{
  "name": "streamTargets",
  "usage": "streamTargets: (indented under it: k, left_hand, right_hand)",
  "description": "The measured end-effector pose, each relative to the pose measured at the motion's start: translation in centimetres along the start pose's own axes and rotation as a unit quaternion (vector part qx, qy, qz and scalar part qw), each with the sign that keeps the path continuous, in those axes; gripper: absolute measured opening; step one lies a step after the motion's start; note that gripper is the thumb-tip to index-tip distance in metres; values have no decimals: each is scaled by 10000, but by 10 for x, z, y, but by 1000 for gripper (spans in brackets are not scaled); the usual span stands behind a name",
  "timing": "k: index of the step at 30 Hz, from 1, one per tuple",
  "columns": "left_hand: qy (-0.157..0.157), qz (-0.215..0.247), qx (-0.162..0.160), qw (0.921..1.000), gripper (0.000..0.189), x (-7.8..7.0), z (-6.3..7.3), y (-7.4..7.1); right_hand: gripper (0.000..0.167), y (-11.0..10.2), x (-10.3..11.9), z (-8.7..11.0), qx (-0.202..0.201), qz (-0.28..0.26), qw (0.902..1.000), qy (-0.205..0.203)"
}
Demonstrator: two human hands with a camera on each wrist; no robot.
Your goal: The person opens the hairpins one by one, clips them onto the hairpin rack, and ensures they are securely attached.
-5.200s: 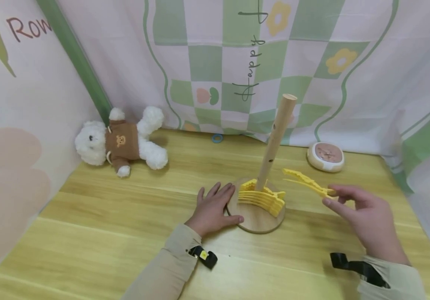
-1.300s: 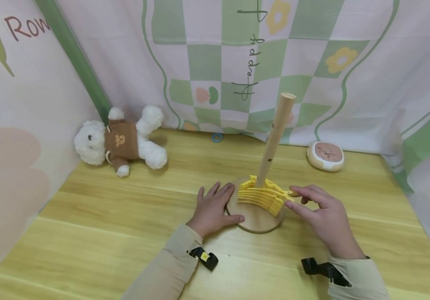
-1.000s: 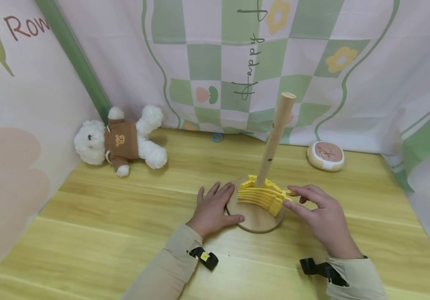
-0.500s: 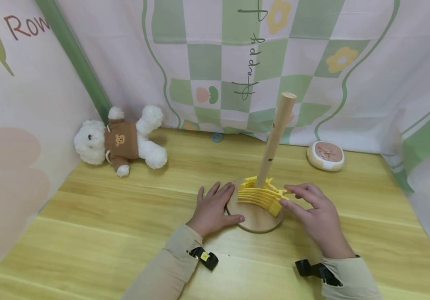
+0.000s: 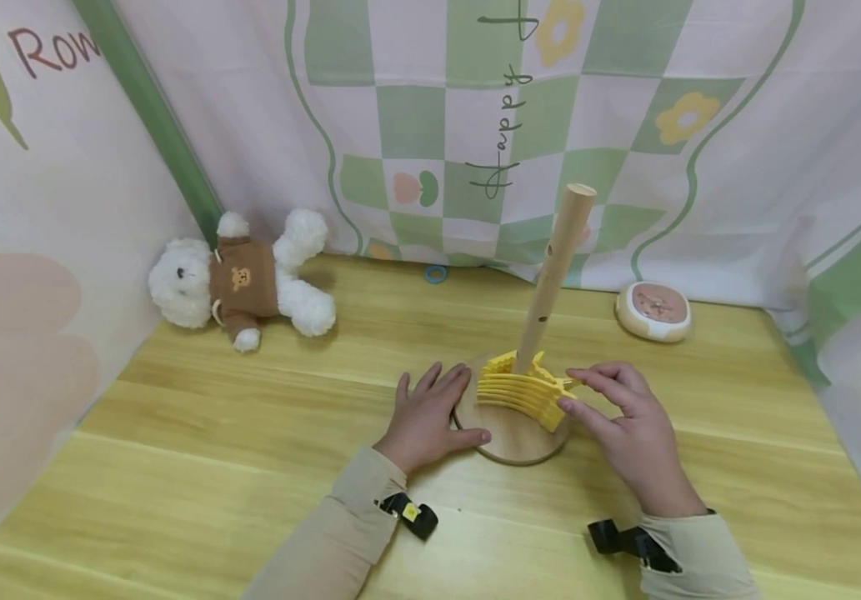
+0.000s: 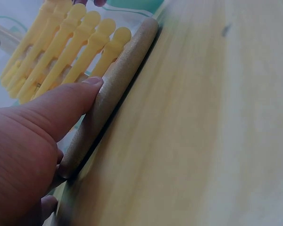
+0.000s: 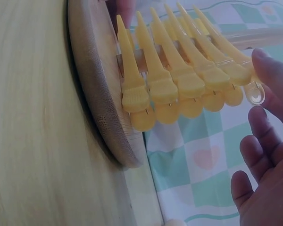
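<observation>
Several yellow duckbill hair clips point(image 5: 522, 398) are stacked one above another around the foot of a wooden post point(image 5: 550, 279), which rises from a round wooden base point(image 5: 516, 448). My right hand point(image 5: 628, 421) pinches the tail end of the topmost hair clip point(image 7: 221, 41) between thumb and index finger, at the stack's right side. In the right wrist view the other fingers are loosely bent below it. My left hand point(image 5: 430, 421) rests on the base's left edge with fingers spread and straight; its thumb point(image 6: 78, 101) lies along the rim.
A white plush toy in a brown top point(image 5: 246, 279) lies at the back left of the wooden table point(image 5: 197, 467). A small blue ring point(image 5: 436, 273) is near the curtain point(image 5: 415, 125). Behind my right hand sits a round-cornered white and pink device point(image 5: 653, 311).
My right hand has brought the hair clip leftward from beside the post onto the top of the stack, and lately has edged slightly further left. The left hand has stayed put.
</observation>
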State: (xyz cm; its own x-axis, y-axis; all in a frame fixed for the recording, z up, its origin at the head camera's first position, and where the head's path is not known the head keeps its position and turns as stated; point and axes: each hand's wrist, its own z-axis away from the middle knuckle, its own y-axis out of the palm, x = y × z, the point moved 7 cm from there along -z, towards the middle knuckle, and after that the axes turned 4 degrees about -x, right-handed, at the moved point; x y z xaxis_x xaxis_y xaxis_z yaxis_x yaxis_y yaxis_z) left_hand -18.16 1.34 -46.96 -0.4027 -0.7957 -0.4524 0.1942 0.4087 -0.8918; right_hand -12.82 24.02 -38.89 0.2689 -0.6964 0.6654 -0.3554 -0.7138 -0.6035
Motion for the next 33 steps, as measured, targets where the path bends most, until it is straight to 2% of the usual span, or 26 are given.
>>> streamTargets:
  k: [22, 29, 33]
  left_hand:
    - [28, -4, -12, 10000, 98, -3, -1, -1]
    - [5, 76, 12, 10000, 97, -1, 0, 0]
    - [37, 101, -29, 9999, 97, 1, 0, 1]
  right_hand:
    - [34, 6, -2, 1, -84, -163, 9997, 166]
    - [37, 7, -3, 0, -81, -264, 9995, 142]
    - [44, 10, -5, 1, 37, -380, 9989, 279]
